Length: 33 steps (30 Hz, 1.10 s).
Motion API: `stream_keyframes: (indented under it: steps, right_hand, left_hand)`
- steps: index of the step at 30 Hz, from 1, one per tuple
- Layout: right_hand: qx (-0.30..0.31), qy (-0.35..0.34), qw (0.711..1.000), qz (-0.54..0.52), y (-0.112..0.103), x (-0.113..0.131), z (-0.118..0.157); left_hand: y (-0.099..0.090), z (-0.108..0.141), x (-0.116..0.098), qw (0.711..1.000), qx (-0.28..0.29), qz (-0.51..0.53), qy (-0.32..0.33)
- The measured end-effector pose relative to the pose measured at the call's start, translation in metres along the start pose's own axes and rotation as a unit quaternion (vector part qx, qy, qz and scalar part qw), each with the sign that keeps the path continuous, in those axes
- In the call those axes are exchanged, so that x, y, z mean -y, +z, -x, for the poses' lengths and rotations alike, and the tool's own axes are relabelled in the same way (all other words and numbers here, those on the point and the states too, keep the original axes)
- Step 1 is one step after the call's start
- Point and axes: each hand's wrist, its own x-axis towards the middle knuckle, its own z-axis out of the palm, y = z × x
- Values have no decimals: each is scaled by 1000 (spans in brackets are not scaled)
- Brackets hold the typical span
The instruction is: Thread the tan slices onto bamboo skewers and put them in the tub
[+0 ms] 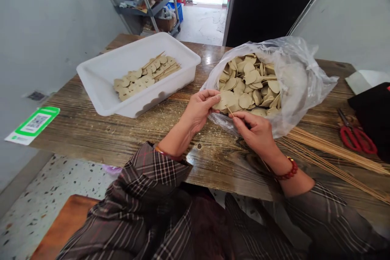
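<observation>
My left hand [199, 109] pinches a flat, round beige slice [228, 100] at the near left edge of an open clear plastic bag [300, 77]. A thin wooden skewer [230, 111] is in the fingers of my right hand [254, 130], its tip at the slice's lower edge. Whether the tip has gone through the slice cannot be made out. Many loose slices [251, 76] fill the bag just beyond my hands. To the left, a white plastic tub [100, 93] holds skewered slices [138, 79] lying in rows.
Long bundled skewers [338, 150] lie at the right of the wooden table [122, 138]. Red-handled scissors [356, 136] rest beside a black object [373, 118]. A card with a QR code [33, 125] stands at the left edge. Shelving [152, 10] is behind the table.
</observation>
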Motion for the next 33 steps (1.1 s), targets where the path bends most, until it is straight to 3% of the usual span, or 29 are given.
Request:
stream_keyframes:
  steps: [21,27,33]
  right_hand:
    - [-6,5,1000,13,0,-3,2]
    - [-10,11,1000,5,0,-2,1]
    - [-7,31,999,-13,1,-3,0]
  left_hand:
    - [1,0,9,999,17,33,16]
    - [4,3,11,999,30,11,24]
    - [2,3,9,998,6,-45,50]
